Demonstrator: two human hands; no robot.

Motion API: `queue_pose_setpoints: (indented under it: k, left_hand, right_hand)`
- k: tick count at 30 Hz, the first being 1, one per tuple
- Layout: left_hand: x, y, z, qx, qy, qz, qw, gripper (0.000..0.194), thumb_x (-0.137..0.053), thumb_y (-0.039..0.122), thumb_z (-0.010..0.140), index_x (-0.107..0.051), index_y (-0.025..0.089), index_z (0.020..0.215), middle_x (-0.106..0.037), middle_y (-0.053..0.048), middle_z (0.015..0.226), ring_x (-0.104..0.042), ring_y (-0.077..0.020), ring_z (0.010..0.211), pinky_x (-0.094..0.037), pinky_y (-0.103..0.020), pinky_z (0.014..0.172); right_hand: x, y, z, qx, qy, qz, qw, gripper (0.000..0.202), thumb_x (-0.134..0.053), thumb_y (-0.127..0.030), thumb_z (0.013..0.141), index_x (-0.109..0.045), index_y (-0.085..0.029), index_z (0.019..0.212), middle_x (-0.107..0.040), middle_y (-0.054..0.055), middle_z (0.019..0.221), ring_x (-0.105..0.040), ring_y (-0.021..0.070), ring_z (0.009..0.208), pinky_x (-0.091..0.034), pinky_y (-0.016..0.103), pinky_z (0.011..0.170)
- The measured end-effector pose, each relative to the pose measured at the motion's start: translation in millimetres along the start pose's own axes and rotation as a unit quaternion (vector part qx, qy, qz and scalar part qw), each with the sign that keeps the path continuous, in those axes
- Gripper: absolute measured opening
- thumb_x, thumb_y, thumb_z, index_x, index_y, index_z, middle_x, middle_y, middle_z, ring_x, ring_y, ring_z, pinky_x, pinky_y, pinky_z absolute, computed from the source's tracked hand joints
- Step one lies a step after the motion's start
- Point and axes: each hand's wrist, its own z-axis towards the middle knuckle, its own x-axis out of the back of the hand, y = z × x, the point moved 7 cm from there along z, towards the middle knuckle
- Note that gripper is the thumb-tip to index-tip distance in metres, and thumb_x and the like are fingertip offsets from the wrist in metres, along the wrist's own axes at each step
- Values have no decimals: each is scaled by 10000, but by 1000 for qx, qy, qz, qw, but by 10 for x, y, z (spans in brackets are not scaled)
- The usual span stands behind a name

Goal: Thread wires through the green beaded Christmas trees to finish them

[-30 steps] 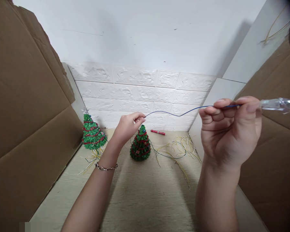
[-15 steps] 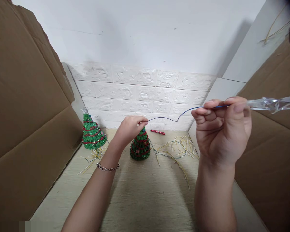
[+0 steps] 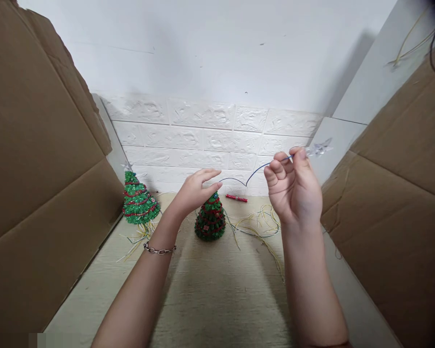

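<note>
My right hand (image 3: 293, 186) is raised at the right, its thumb and fingers pinching a clear plastic star (image 3: 321, 147) near its base. A thin blue wire (image 3: 255, 172) runs from that pinch to the left, with a sharp kink midway. Its far end reaches between the thumb and fingers of my left hand (image 3: 201, 191), which are apart. Below the left hand stands a small green Christmas tree (image 3: 210, 223) with red garland; its top is partly hidden by that hand.
A second green tree (image 3: 139, 200) with a star on top stands at the left. Yellow and white wires (image 3: 259, 232) lie on the table, near a red pen-like stick (image 3: 236, 198). Cardboard walls (image 3: 39, 145) rise at both sides, and a white brick-patterned wall (image 3: 184, 133) is behind.
My right hand has moved left and away from the camera with the star, bringing more of the star into view. My left fingers have opened around the wire, which now bows more.
</note>
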Motion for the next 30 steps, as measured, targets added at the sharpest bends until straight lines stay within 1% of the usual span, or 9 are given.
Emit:
queue_pose_setpoints:
  k: [3,7,12,14,17,21,25,28,30]
  left_hand:
    - [5,121,-11,-54,2,-20,998,339,-497,335,845,-617,182,1123,-617,-67,1190,-547,-181,1116,-402,-347,986]
    - [-52,203,-14,-105,-3,-21,994,260,-525,314,840,-663,217,1037,-673,-37,1084,-598,-169,1024,-438,-322,932]
    - [-83,286,-18,-151,35,0,988,172,-560,308,820,-704,214,811,-703,-18,851,-622,-154,834,-452,-297,818]
    - [-31,254,-13,-125,91,-6,988,189,-562,326,811,-699,207,756,-678,-22,806,-606,-152,797,-447,-298,793]
    - [33,109,-8,-32,149,1,988,200,-568,342,788,-692,196,731,-629,-31,788,-580,-161,784,-442,-313,781]
    - [0,-82,-2,68,98,79,990,196,-558,326,774,-698,202,718,-623,-60,893,-558,-224,913,-405,-401,877]
    - [-83,-167,-17,111,-4,111,988,246,-540,377,787,-727,231,848,-529,-98,1258,-419,-339,1181,-331,-525,964]
    - [-50,-53,-11,75,4,91,993,342,-567,346,783,-656,227,1091,-419,-101,1390,-340,-329,1273,-290,-520,1020]
    - [-18,102,-4,1,22,50,999,371,-573,301,786,-622,208,1143,-489,-92,1337,-424,-259,1228,-316,-443,1037]
  right_hand:
    - [-11,111,11,-32,-18,13,999,153,-608,-388,785,-571,-239,784,-687,-53,786,-678,91,735,-577,219,662]
    - [-14,227,33,-46,-34,28,998,105,-564,-338,823,-577,-243,779,-698,-37,887,-669,97,869,-575,251,741]
    - [-2,342,41,-63,-16,53,996,83,-554,-283,829,-583,-236,767,-698,-27,911,-656,96,915,-573,248,745]
    - [-13,349,23,-68,-4,54,996,85,-555,-285,827,-585,-231,767,-698,-28,906,-667,90,862,-572,236,725]
    - [-51,319,-9,-62,5,35,997,104,-599,-319,794,-581,-217,779,-693,-24,916,-669,80,740,-567,221,688]
    - [-82,312,-37,-49,14,-22,998,152,-638,-335,750,-576,-198,773,-678,-15,895,-621,58,567,-541,211,604]
    - [-71,339,-40,-8,18,-134,991,176,-612,-359,765,-611,-186,796,-664,7,891,-584,57,573,-497,209,565]
    - [-40,307,-43,51,40,-227,972,188,-593,-359,778,-622,-183,835,-651,27,910,-590,103,757,-489,242,657]
    - [-24,294,-43,76,49,-258,962,179,-586,-355,781,-607,-186,834,-639,32,942,-572,124,843,-478,275,732]
